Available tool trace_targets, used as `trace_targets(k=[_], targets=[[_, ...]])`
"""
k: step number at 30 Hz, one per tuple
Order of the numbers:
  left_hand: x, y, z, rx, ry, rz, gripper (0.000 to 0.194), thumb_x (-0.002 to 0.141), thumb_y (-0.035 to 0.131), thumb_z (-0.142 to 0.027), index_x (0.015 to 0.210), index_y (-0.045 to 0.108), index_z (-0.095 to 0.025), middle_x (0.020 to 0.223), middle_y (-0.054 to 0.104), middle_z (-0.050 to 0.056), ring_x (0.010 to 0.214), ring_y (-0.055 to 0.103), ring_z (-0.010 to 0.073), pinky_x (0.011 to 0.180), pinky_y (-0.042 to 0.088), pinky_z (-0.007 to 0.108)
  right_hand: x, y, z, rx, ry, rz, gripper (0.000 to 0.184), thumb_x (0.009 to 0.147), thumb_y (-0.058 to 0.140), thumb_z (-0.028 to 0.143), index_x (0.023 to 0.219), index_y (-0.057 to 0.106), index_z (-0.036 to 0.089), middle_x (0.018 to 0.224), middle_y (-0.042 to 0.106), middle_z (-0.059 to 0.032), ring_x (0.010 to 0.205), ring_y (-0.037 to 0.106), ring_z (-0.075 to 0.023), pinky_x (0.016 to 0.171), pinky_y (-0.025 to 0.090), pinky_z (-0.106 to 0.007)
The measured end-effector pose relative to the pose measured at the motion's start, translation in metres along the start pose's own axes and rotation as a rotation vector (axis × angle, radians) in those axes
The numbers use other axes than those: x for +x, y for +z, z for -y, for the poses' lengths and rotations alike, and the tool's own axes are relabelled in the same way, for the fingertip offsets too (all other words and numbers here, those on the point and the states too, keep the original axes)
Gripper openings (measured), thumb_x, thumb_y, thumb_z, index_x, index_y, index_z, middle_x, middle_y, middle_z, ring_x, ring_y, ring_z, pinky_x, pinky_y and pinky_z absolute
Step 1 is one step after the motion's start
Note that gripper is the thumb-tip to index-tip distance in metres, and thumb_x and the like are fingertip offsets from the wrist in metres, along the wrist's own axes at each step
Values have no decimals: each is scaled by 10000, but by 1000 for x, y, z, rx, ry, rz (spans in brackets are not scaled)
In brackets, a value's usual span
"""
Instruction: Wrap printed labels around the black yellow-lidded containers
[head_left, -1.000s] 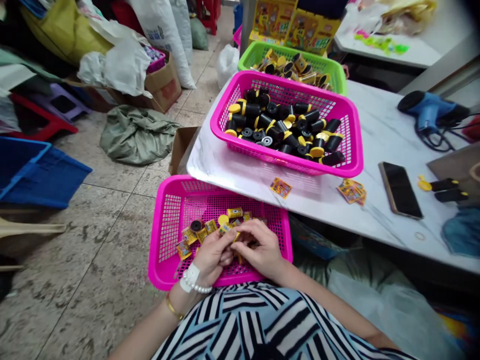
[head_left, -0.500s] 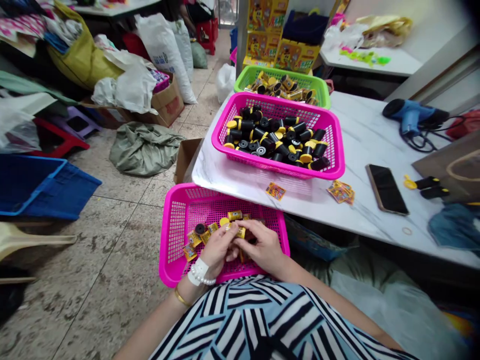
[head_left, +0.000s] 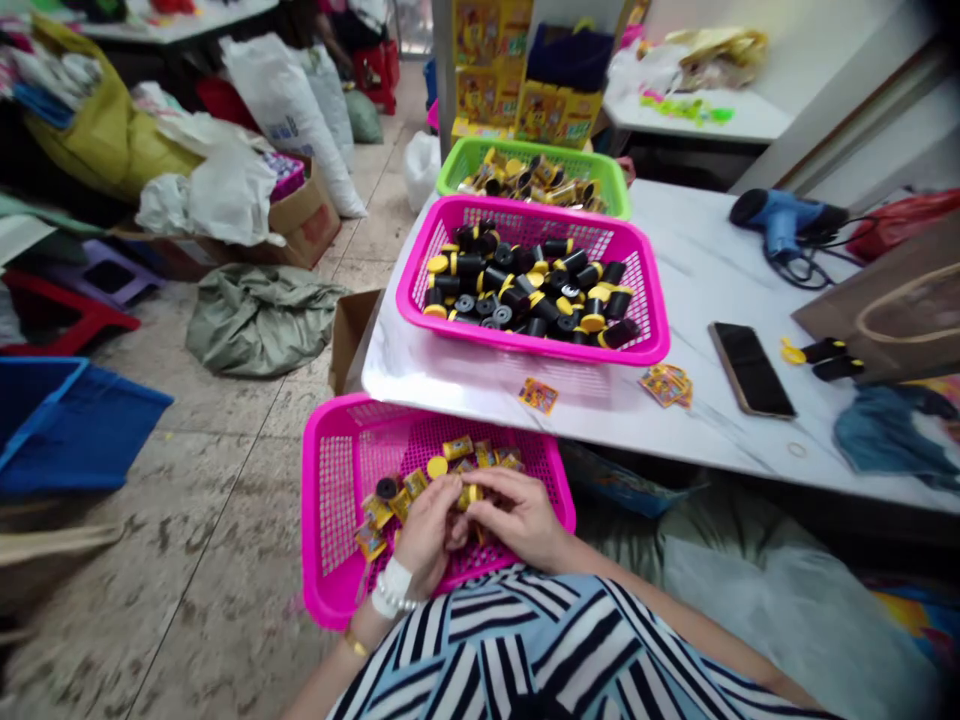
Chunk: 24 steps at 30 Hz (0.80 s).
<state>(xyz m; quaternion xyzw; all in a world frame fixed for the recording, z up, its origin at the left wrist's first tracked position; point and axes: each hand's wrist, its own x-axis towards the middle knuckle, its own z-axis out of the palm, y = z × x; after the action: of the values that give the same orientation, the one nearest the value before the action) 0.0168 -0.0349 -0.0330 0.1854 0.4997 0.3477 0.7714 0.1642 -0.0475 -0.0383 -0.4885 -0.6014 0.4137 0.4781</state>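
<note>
My left hand and my right hand meet over the lower pink basket, their fingers closed around a small yellow cylinder. It looks like the wrapped canisters lying in that basket, though the fingers cover most of it. A round yellow cap and a black-ended piece lie just beyond my hands. On the table above, the upper pink basket is full of black canisters with yellow caps.
A green basket of yellow-wrapped canisters stands behind. Printed labels, a stack of labels, a phone and a blue heat gun lie on the white table. A blue crate sits on the floor at left.
The camera view has shifted. Both hands stay together over the lower basket; the yellow cylinder between them has turned, and its printed side shows less than before.
</note>
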Motion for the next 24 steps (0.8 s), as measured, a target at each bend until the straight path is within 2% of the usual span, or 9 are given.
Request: trace_targets(k=[2,4,6,9,11,14,16,20,24], targets=[[2,-2,1,56,29,-21,486,682,781,-558,880,538,-186,512,424,-110,368,320,29,374,206,147,3,4,0,-6,-15,-35,186,842,697,224,1013,765,206,962,769,-78,872,730,-174,796,588,-283],[5,-6,2,134,20,-16,497,684,772,-590,872,528,-201,533,462,-99,357,313,20,375,178,141,8,7,0,-24,-69,-93,117,860,649,209,876,765,202,846,763,-62,779,724,-162,735,586,-268],[9,-12,0,221,28,3,516,691,743,-643,889,535,-214,507,437,-106,336,284,18,370,152,144,15,5,3,-56,-152,-97,159,878,611,205,786,741,202,764,750,-48,708,709,-152,685,578,-253],[11,-18,-9,380,106,17,578,688,716,-691,994,561,-226,472,411,-114,320,314,41,358,188,153,28,-16,13,-183,-306,-69,166,904,597,210,799,725,200,740,743,-47,680,693,-151,664,570,-252],[8,-19,-19,471,197,-23,626,702,704,-687,1111,550,-239,498,480,-100,313,365,66,348,231,169,39,-40,17,-352,-367,-166,140,911,606,215,852,733,203,781,744,-59,724,687,-171,713,571,-290],[0,-15,-35,531,343,-129,682,690,759,-612,1225,525,-258,617,611,-53,366,484,113,362,316,203,59,-76,14,-651,-239,-368,148,889,662,277,973,744,188,903,728,-107,851,673,-240,818,556,-397],[-4,-12,-42,531,417,-164,683,655,817,-537,1215,554,-248,679,647,-24,473,580,151,415,387,221,72,-89,8,-793,-112,-392,201,846,718,308,982,743,162,933,704,-129,891,656,-273,850,543,-438],[-6,-3,-45,538,462,-130,545,681,819,-472,1122,634,-210,750,661,11,606,619,159,512,439,217,87,-92,-3,-872,-1,-331,71,859,677,216,868,721,161,900,688,-110,927,628,-266,903,513,-422],[-2,8,-44,620,439,-40,449,750,766,-479,1063,673,-171,775,650,26,623,575,130,536,423,198,87,-90,-4,-901,-25,-341,105,874,613,164,794,681,170,864,671,-114,915,599,-272,915,483,-432]])
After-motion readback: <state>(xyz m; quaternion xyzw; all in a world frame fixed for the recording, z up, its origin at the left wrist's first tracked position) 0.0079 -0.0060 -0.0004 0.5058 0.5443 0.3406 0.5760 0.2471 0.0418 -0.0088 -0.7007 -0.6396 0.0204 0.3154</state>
